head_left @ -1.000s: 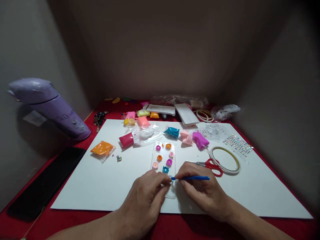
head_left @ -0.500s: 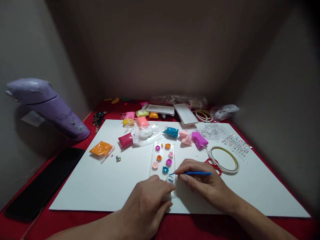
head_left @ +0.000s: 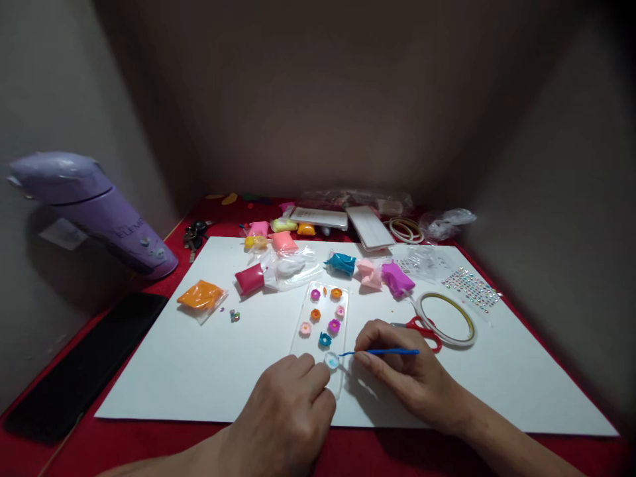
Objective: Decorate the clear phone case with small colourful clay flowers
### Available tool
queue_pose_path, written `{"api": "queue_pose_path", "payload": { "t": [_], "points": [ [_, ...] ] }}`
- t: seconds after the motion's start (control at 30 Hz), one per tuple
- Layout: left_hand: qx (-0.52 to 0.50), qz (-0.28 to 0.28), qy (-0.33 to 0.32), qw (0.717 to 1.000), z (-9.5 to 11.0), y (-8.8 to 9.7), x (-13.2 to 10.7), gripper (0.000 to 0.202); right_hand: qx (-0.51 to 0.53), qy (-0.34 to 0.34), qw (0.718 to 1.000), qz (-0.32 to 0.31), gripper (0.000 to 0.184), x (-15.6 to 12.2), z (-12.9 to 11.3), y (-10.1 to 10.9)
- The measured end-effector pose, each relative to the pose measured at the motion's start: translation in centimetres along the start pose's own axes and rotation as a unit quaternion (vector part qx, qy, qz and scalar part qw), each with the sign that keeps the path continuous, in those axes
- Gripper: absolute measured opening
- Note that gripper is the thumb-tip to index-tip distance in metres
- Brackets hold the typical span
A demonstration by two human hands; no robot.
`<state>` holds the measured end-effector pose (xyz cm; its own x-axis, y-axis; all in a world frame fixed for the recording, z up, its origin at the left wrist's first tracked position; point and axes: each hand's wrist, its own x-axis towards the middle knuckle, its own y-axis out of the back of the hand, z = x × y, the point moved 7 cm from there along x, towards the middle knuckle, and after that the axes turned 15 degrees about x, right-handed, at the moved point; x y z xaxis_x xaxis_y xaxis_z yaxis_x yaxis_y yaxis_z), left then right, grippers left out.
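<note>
A clear phone case (head_left: 299, 340) lies on the white board, with several small clay flowers on it in purple, orange, pink and teal. Near its lower end sits a white and pale blue flower (head_left: 331, 360). My left hand (head_left: 291, 404) is closed at the case's lower left edge; its fingertips are partly hidden. In a pinch, my right hand (head_left: 405, 374) holds a thin blue modelling tool (head_left: 392, 352), whose tip points left, just beside the white flower. The teal flower (head_left: 324, 339) is right above that one.
Red-handled scissors (head_left: 428, 334) and a tape roll (head_left: 472, 331) lie right of my right hand. Clay packets, such as an orange one (head_left: 201, 295), are spread behind. A gem sticker sheet (head_left: 472, 288) lies far right. Left stand a purple bottle (head_left: 114, 218) and a black phone (head_left: 84, 371).
The case has turned slightly, its lower end shifting left. My left fingers have drawn back and curled, uncovering the white flower. The tool tip has moved down beside that flower.
</note>
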<state>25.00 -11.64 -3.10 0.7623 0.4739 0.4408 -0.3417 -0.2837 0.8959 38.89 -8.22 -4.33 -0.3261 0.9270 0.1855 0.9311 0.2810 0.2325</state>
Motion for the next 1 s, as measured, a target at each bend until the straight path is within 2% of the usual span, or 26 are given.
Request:
{"api": "queue_pose_path", "payload": {
  "t": [0.13,0.33,0.5,0.87,1.0],
  "points": [
    [-0.035,0.005,-0.015,0.999,0.53,-0.17,-0.22,0.026,0.006,0.013,1.0,-0.007,0.011,-0.08,0.12,-0.21],
    [-0.026,0.02,-0.026,0.999,0.92,-0.06,-0.12,0.025,0.011,0.003,0.999,-0.037,0.011,-0.32,0.56,-0.78],
    [-0.018,0.018,-0.035,0.999,1.02,0.01,-0.06,0.021,0.016,0.005,0.999,-0.036,0.013,-0.22,0.35,-0.77],
    [-0.027,-0.004,-0.024,0.999,0.9,-0.22,-0.19,0.023,0.021,-0.003,0.999,-0.044,0.013,-0.14,0.38,-0.88],
    [-0.041,0.005,-0.02,0.999,0.89,-0.18,-0.27,0.022,0.02,-0.006,0.999,-0.046,0.013,-0.16,0.33,-0.95]
  ]
}}
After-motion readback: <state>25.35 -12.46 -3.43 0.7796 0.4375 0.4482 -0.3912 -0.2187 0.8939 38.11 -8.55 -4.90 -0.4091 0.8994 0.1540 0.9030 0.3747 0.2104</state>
